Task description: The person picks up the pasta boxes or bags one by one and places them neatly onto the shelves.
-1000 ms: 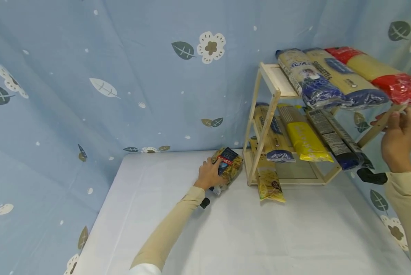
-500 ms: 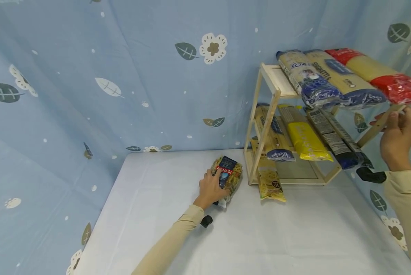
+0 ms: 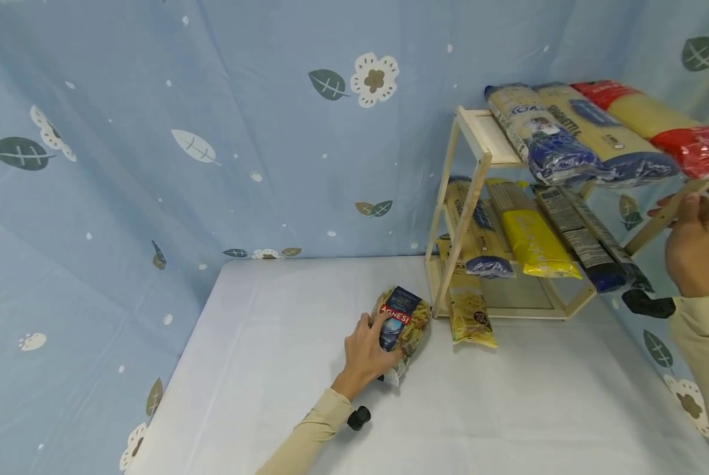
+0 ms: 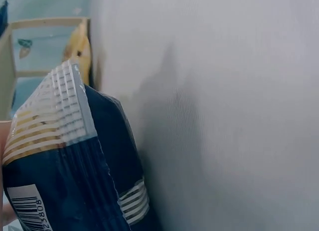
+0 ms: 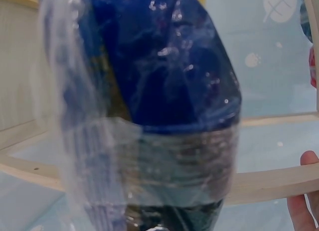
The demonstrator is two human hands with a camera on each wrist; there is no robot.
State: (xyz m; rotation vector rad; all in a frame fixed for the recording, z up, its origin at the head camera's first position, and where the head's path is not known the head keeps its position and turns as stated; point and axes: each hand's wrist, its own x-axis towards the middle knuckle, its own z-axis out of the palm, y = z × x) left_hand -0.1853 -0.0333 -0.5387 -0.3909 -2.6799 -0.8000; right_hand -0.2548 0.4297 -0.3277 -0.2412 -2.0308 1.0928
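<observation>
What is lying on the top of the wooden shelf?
Three long spaghetti packs lie on the wooden shelf: a blue-ended clear pack, another blue-ended one, and a red-ended one. They cover most of the board beneath.

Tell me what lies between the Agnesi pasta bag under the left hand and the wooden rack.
In the head view, only a narrow strip of bare white tabletop separates the Agnesi bag from the rack; a yellow pasta bag lies just beyond the post.

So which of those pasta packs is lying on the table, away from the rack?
The Agnesi bag, gripped by the left hand; the others sit on the wooden rack.
</observation>
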